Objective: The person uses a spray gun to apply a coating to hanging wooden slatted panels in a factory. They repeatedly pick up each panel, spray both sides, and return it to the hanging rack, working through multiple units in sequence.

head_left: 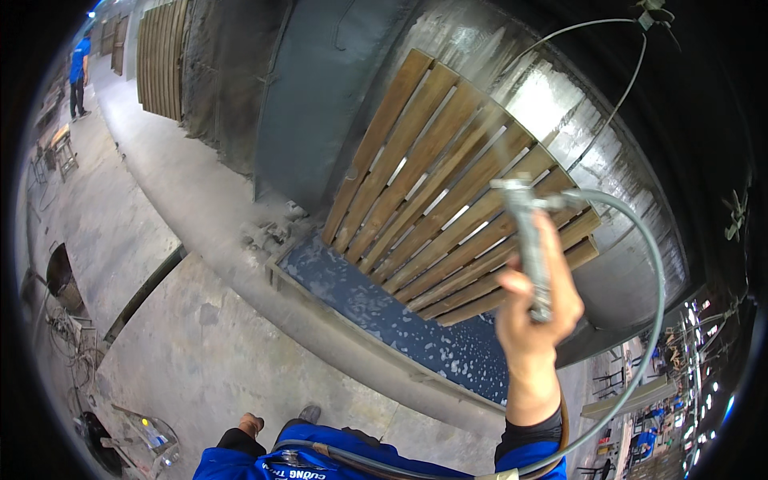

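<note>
R hand (pixel 562 302) holds spray gun (pixel 525 220) nr slatted wd panel (pixel 430 191).

My right hand (pixel 562 302) and spray gun (pixel 532 248) blurred, together blocking part of the slatted panel (pixel 390 120). Trough (pixel 400 362) front edge lost behind my forearm (pixel 532 392). Left hand (pixel 254 424): fingers too small to read. Distant person (pixel 80 61): same.

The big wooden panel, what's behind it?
Behind the wooden panel, a shiny grey metal wall shows past its upper edge, and brightness glints through the gaps. The rest is covered by wood.
</note>
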